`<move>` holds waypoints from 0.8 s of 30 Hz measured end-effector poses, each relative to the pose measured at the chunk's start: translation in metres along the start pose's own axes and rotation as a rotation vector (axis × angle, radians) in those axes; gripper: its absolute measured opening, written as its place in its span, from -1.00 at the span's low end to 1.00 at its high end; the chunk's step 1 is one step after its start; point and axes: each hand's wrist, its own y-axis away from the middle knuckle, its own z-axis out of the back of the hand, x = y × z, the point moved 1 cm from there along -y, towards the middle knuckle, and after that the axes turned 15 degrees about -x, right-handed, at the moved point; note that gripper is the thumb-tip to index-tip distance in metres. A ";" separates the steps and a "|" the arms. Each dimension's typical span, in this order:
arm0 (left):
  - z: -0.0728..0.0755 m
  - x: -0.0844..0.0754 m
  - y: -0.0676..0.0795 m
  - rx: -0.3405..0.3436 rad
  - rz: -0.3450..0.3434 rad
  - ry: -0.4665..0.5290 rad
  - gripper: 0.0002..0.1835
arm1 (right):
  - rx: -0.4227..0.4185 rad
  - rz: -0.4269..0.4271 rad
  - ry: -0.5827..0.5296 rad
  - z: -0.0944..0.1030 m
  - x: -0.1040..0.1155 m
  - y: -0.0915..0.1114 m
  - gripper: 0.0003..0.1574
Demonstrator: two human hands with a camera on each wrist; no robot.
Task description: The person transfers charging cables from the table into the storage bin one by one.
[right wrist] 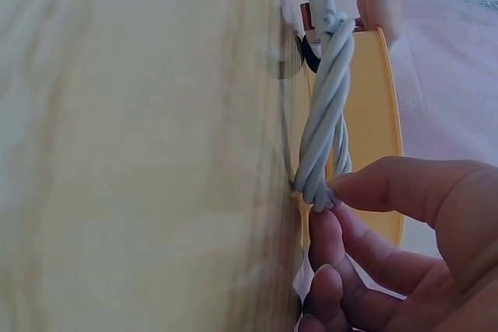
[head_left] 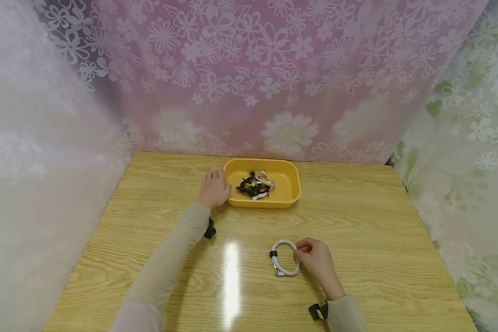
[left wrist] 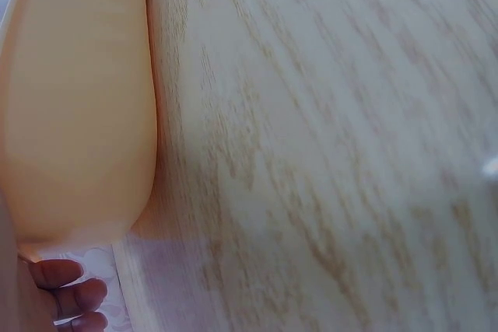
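Observation:
A coiled white cable (head_left: 277, 263) bound with a black strap (head_left: 273, 254) is pinched by my right hand (head_left: 317, 260) between thumb and fingers at the right side of its loop. In the right wrist view the twisted strands of the cable (right wrist: 327, 114) stand edge-on close over the table, a connector at the top. My left hand (head_left: 214, 188) holds the left end of a yellow plastic tray (head_left: 288, 189). Its curled fingers (left wrist: 82, 297) show below the tray wall (left wrist: 78, 114) in the left wrist view. Black and white cables (head_left: 255, 185) lie bundled inside the tray.
The wood-grain table (head_left: 357, 221) carries the tray near its back edge. A pink floral curtain (head_left: 249, 83) hangs behind, with pale floral curtains at both sides. A bright light reflection (head_left: 231, 281) falls on the table between the forearms.

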 end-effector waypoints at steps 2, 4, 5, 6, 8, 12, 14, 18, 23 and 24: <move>0.000 0.000 0.000 -0.004 -0.004 0.001 -0.81 | -0.001 -0.007 -0.009 0.000 0.000 0.000 -0.88; -0.001 0.000 0.000 -0.007 -0.008 0.001 -0.81 | -0.004 -0.007 -0.019 0.001 0.000 0.000 -0.88; -0.001 0.000 0.001 -0.008 -0.010 0.000 -0.82 | -0.005 -0.007 -0.022 0.002 0.001 0.000 -0.88; 0.000 -0.001 0.001 -0.008 -0.011 0.001 -0.82 | -0.005 -0.008 -0.027 0.003 0.001 0.000 -0.89; 0.000 -0.001 0.001 -0.008 -0.012 0.001 -0.82 | -0.005 -0.010 -0.034 0.004 0.001 0.000 -0.89; 0.001 -0.003 0.001 -0.002 -0.009 0.001 -0.82 | 0.003 -0.020 -0.046 0.006 0.003 -0.002 -0.90; 0.001 -0.003 0.001 0.003 -0.007 -0.001 -0.82 | 0.005 -0.020 -0.054 0.007 0.005 -0.004 -0.89; 0.003 -0.004 0.001 0.009 0.001 -0.001 -0.82 | 0.002 -0.027 -0.078 0.009 0.010 -0.006 -0.88; 0.004 -0.004 0.002 0.009 0.007 0.004 -0.82 | 0.002 -0.041 -0.086 0.009 0.018 -0.009 -0.87; 0.004 -0.004 0.001 0.008 0.007 0.005 -0.82 | 0.001 -0.044 -0.088 0.009 0.019 -0.010 -0.87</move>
